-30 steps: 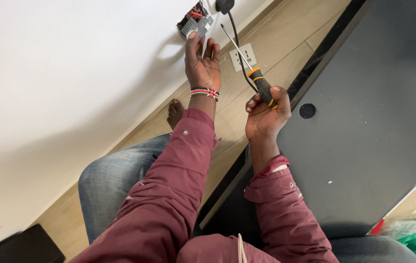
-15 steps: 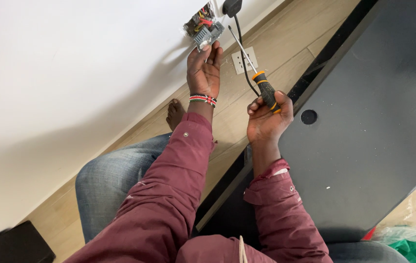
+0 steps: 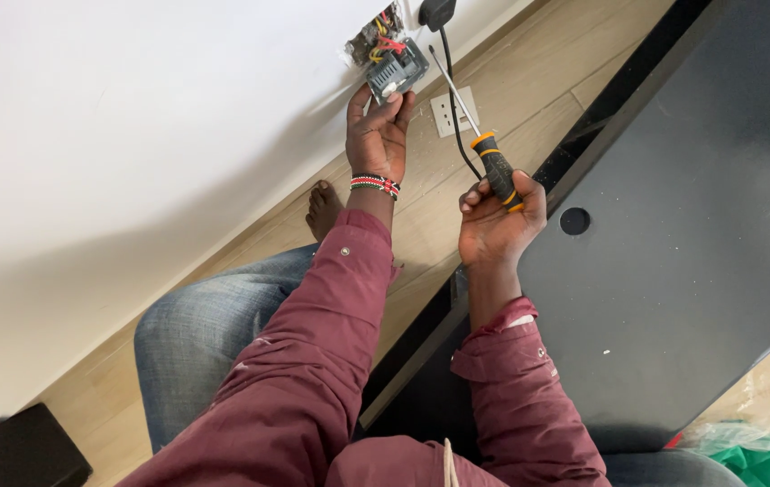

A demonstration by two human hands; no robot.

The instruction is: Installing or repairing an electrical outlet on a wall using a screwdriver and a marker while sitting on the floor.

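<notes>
My left hand (image 3: pixel 378 135) grips a grey socket module (image 3: pixel 394 71) pulled out from an opening in the white wall (image 3: pixel 114 135), with red and yellow wires (image 3: pixel 383 41) running from its back. A beaded bracelet circles that wrist. My right hand (image 3: pixel 498 221) is closed around the black and orange handle of a screwdriver (image 3: pixel 493 167). Its metal shaft points up to the left, and the tip sits just right of the module.
A white socket faceplate (image 3: pixel 453 110) lies on the wooden floor (image 3: pixel 511 81) by the wall. A black plug and cable (image 3: pixel 446 54) hang beside the opening. A dark desk panel (image 3: pixel 673 234) with a round hole fills the right. Green plastic (image 3: pixel 764 460) lies at the bottom right.
Both hands keep their hold on the socket module and the screwdriver. The screwdriver tip stays by the module, and only the camera view has shifted slightly.
</notes>
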